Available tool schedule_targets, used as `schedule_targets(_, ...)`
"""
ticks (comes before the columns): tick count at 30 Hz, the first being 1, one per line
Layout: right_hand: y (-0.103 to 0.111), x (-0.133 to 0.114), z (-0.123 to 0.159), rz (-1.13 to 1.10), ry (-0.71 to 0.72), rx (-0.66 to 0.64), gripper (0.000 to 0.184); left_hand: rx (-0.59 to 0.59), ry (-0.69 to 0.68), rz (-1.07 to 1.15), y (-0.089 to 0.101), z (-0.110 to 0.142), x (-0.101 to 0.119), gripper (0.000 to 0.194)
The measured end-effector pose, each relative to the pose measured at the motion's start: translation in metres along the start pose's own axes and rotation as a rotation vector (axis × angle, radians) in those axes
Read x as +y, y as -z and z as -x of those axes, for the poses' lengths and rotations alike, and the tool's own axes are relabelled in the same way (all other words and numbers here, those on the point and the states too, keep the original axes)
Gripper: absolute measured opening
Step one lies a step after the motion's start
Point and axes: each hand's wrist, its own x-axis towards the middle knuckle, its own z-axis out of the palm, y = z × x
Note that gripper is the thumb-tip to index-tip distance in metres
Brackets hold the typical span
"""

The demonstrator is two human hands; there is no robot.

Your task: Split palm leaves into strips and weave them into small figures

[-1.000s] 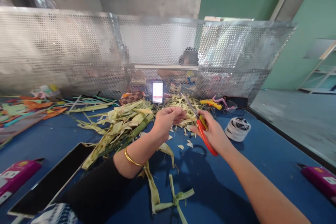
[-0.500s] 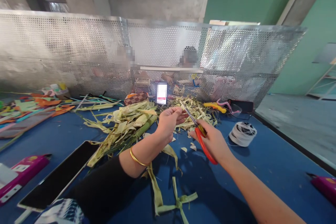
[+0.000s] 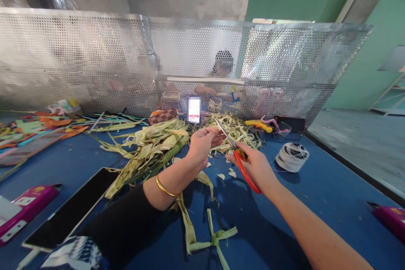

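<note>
My left hand (image 3: 202, 145) is raised over the blue table (image 3: 316, 202), its fingers pinched on a small piece of pale leaf strip that I can barely make out. My right hand (image 3: 255, 166) grips red-handled scissors (image 3: 237, 154), whose blades point up and left toward my left fingertips. A heap of pale green leaf strips (image 3: 152, 147) lies just behind and left of my hands. Small cut leaf bits (image 3: 229, 174) lie on the table beneath them. A knotted leaf strip (image 3: 213, 240) rests nearer to me.
A white cord roll (image 3: 291, 157) sits right of my hands. A dark tablet (image 3: 68, 211) and a pink box (image 3: 23, 211) lie at left, another pink box (image 3: 390, 217) at right. Coloured paper strips (image 3: 34, 128) are far left. Two people sit behind a perforated metal screen (image 3: 95, 59).
Both hands stay close together with the scissors at my left fingertips; they shifted only slightly. The view has wobbled a little.
</note>
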Motion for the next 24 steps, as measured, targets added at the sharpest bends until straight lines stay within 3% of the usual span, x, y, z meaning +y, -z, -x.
schedule_targets(13, 0.000, 0.008, -0.002, -0.074, 0.024, 0.101, 0.041, 0.003, -0.013, -0.003, 0.002, 0.001, 0.000, 0.011)
schedule_targets(24, -0.002, -0.003, 0.003, 0.159, 0.043, 0.049, 0.040, 0.011, -0.018, -0.001, 0.001, 0.000, 0.001, 0.013)
